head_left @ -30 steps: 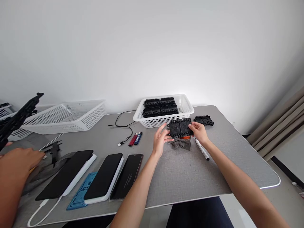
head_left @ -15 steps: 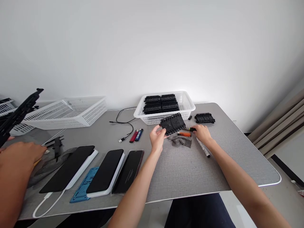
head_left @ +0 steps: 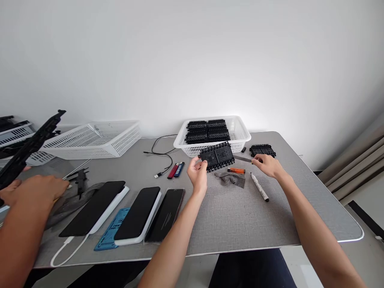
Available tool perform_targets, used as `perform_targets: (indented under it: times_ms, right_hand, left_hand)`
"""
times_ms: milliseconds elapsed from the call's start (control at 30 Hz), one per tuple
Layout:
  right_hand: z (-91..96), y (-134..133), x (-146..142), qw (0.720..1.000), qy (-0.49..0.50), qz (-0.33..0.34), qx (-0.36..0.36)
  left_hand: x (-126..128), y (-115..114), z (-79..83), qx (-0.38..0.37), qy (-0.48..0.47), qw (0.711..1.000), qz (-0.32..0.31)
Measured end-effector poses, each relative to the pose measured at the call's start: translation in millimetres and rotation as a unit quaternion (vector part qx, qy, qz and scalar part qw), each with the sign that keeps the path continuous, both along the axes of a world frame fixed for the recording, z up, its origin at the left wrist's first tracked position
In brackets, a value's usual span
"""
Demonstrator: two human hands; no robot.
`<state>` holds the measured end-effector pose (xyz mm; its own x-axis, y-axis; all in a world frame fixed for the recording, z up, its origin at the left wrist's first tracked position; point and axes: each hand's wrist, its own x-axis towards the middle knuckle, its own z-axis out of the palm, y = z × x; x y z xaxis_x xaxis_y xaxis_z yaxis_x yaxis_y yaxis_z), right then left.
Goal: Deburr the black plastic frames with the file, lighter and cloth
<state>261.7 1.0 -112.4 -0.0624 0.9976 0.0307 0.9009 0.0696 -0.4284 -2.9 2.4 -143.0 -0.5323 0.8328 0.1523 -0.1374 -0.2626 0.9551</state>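
Near the cloth [head_left: 234,181] and marker [head_left: 259,188], left hand [head_left: 198,176] pinches panel [head_left: 218,156], right hand [head_left: 267,165] thin tool [head_left: 243,159].

Held panel [head_left: 217,156] before the basket [head_left: 238,130]

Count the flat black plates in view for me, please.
6 visible: one plate in the left hand, one on the table beyond the right hand, and four in the white basket: back left, back right, front left, front right. More may be hidden underneath.

Three phones [head_left: 138,212] lie on the bench [head_left: 222,228], the middle one overlapping a blue card [head_left: 109,234]; a black cable [head_left: 162,153] curls behind; at right hangs a curtain [head_left: 357,162].
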Motion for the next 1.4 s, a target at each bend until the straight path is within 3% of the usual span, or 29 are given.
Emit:
perform_targets:
  times_ms: [133, 267, 367, 567, 800, 1100, 1400]
  right_hand:
    - [0.5, -1, -2, 0.986, 0.167, -0.008, -0.016]
    - [-4.3, 1, -13, 0.945, 0.325, -0.031, 0.018]
    - [-4.9, 0, -20, 0.926, 0.373, -0.023, 0.053]
    - [-1.5, -11, -32, 0.977, 0.182, -0.028, 0.104]
    - [-1.6, -21, -55, 0.994, 0.019, -0.030, 0.108]
    - [-2.3, -15, -41, 0.989, -0.007, -0.069, 0.129]
    - [0.0, -17, -43, 0.989, -0.024, -0.059, 0.135]
  left_hand:
    - [0, -2, 1.9, 0.023, 0.005, 1.000, -0.004]
    - [1, -3, 1.5, 0.005, 0.006, 0.999, -0.035]
    - [2, -3, 0.7, -0.008, 0.013, 0.998, -0.064]
    - [6, -5, 0.6, -0.028, 0.027, 0.992, -0.121]
    - [11, -9, 2.0, -0.033, 0.055, 0.987, -0.148]
    - [10, -10, 5.3, -0.033, 0.034, 0.989, -0.138]
    - [10, -10, 5.7, -0.029, 0.041, 0.989, -0.136]
